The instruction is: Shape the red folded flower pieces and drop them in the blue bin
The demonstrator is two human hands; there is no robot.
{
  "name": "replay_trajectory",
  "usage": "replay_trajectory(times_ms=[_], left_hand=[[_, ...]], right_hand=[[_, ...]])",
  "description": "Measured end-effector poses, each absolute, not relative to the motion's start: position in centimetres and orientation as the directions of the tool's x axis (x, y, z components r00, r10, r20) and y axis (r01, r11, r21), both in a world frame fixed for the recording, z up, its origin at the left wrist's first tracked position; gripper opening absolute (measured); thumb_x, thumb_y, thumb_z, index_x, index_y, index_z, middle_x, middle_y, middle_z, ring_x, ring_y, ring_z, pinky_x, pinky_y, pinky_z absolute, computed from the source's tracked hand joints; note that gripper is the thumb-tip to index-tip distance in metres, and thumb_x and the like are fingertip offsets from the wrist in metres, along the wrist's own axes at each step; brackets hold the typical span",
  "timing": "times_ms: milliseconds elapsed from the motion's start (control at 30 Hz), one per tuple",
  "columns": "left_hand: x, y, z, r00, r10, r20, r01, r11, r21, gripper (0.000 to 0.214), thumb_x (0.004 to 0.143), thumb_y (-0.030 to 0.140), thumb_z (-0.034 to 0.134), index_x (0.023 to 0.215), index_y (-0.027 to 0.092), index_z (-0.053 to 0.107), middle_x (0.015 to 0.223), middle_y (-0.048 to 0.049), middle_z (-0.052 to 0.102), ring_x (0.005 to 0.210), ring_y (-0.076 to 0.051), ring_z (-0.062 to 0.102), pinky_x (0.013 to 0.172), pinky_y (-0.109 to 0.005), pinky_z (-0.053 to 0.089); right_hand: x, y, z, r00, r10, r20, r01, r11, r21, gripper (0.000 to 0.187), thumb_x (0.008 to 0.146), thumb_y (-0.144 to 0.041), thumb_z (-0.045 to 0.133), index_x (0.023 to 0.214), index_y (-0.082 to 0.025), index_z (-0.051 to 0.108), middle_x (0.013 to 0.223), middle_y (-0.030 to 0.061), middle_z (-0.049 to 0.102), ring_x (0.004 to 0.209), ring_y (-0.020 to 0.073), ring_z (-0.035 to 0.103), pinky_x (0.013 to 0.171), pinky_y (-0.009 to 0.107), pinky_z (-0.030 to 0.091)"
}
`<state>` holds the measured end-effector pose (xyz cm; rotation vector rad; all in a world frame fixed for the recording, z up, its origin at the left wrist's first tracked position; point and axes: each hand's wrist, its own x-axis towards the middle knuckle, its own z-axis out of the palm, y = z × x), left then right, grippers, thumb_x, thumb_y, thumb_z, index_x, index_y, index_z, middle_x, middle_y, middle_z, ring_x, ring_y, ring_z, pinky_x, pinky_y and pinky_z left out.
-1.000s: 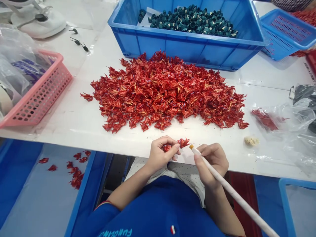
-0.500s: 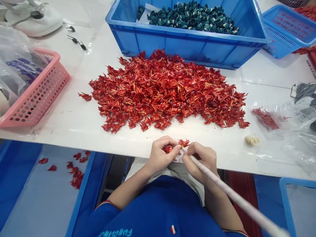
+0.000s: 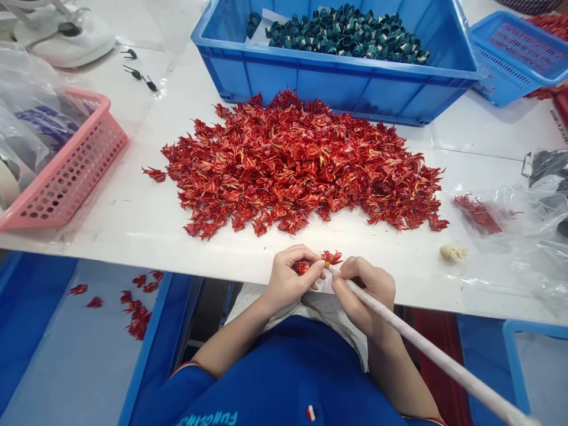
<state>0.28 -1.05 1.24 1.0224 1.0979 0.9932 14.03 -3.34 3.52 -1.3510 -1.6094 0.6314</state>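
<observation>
Right at the counter's edge, the left hand point(image 3: 290, 281) has a red folded piece point(image 3: 331, 257) up in the air - its fingers point(image 3: 306, 257) curled over and pinching the crumpled red-and-gold shape, which sits just above the counter's front edge. The right hand point(image 3: 366, 296) comes in beside it, fingers point(image 3: 355, 269) pressed together around a long white rod point(image 3: 426, 349), and the rod's yellow tip point(image 3: 327, 265) is right up against the red folded piece, touching it or very nearly - too tight to tell from here. The rod runs back past the right forearm and out of the bottom of the view.

Under the arms, there's a blue shirt point(image 3: 284, 378) with a white dotted cloth point(image 3: 252, 299) across the lap. Down to the left, a blue bin point(image 3: 162, 331) holds a scatter of loose red pieces point(image 3: 137, 322).

Up on the white counter point(image 3: 133, 242), a big heap of red folded pieces point(image 3: 293, 165) fills the middle - and just past it sits a blue crate point(image 3: 337, 89), loaded with dark green folded pieces point(image 3: 346, 35). Off to the left, a pink basket point(image 3: 89, 160) holds plastic bags point(image 3: 26, 118). Over on the right, a clear bag point(image 3: 501, 213) lies with red pieces in it, a small beige lump point(image 3: 452, 253) just beside it, and a blue basket point(image 3: 510, 77) sits at the far corner.
</observation>
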Motion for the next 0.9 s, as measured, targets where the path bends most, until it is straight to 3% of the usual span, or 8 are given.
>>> replay_trajectory(times_ms=[467, 633, 800, 900], left_hand=[[0.22, -0.99, 1.14, 0.169, 0.965, -0.199, -0.119, 0.221, 0.968, 0.028, 0.072, 0.038, 0.077, 0.063, 0.013, 0.067, 0.068, -0.0023, 0.062, 0.045, -0.009, 0.06, 0.038, -0.019, 0.052], [0.2, -0.99, 1.06, 0.178, 0.959, -0.222, -0.154, 0.25, 0.956, 0.031, 0.071, 0.04, 0.079, 0.063, 0.013, 0.066, 0.065, -0.002, 0.062, 0.043, -0.009, 0.059, 0.039, -0.02, 0.052], [0.13, -0.91, 0.96, 0.199, 0.946, -0.256, -0.167, 0.29, 0.943, 0.034, 0.072, 0.043, 0.077, 0.066, 0.012, 0.066, 0.062, -0.0019, 0.063, 0.041, -0.008, 0.058, 0.039, -0.018, 0.051], [0.11, -0.88, 0.98, 0.205, 0.948, -0.244, -0.163, 0.279, 0.946, 0.036, 0.071, 0.045, 0.077, 0.066, 0.012, 0.066, 0.062, -0.0014, 0.063, 0.04, -0.008, 0.057, 0.038, -0.018, 0.051]], right_hand=[[13.84, -3.35, 3.63, 0.054, 0.956, 0.288, 0.442, 0.235, -0.866, 0.021, 0.077, -0.01, 0.056, 0.064, -0.022, 0.044, 0.049, -0.0088, 0.042, 0.04, 0.0058, 0.034, 0.041, 0.018, 0.031], [14.08, -3.48, 3.8, -0.036, 0.977, 0.209, 0.412, 0.206, -0.888, 0.024, 0.072, -0.005, 0.053, 0.059, -0.021, 0.041, 0.046, -0.0096, 0.038, 0.038, 0.0049, 0.032, 0.039, 0.018, 0.028], [14.1, -3.95, 3.55, 0.107, 0.926, 0.362, 0.402, 0.293, -0.867, 0.022, 0.076, -0.008, 0.059, 0.065, -0.022, 0.046, 0.053, -0.0066, 0.048, 0.043, 0.0078, 0.042, 0.041, 0.02, 0.033], [13.88, -3.8, 3.38, 0.104, 0.906, 0.41, 0.432, 0.33, -0.839, 0.02, 0.078, -0.008, 0.06, 0.071, -0.022, 0.049, 0.058, -0.0057, 0.053, 0.045, 0.0078, 0.045, 0.043, 0.02, 0.037]])
